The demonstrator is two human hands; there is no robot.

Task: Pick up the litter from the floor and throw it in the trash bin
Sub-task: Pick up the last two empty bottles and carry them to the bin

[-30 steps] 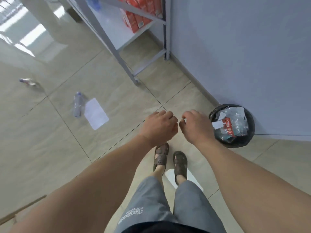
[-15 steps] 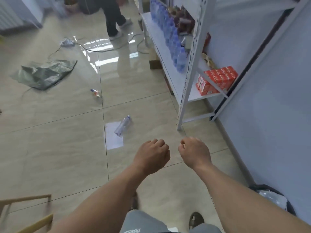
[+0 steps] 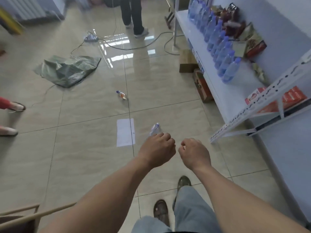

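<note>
Head view: both bare forearms extend forward over a glossy beige tiled floor. Left hand curled into a loose fist, knuckles up, nothing visible in it. Right hand likewise curled closed, apparently empty; the two fists sit close together but apart.

Litter on the floor: a clear crumpled plastic bottle with a pale purple cap lies just beyond the left knuckles, its lower end hidden by that hand. Just beside it to the left, a flat white rectangular sheet of paper. Further off, near a tile seam, a small clear bottle with orange contents and a blue cap lies on its side. A crumpled grey-green plastic sack lies far left with cables beyond it.

Right side: a white metal shelving unit holding a row of upright blue-capped water bottles and red cartons. No trash bin in frame. Wearer's sandalled feet at bottom centre.
</note>
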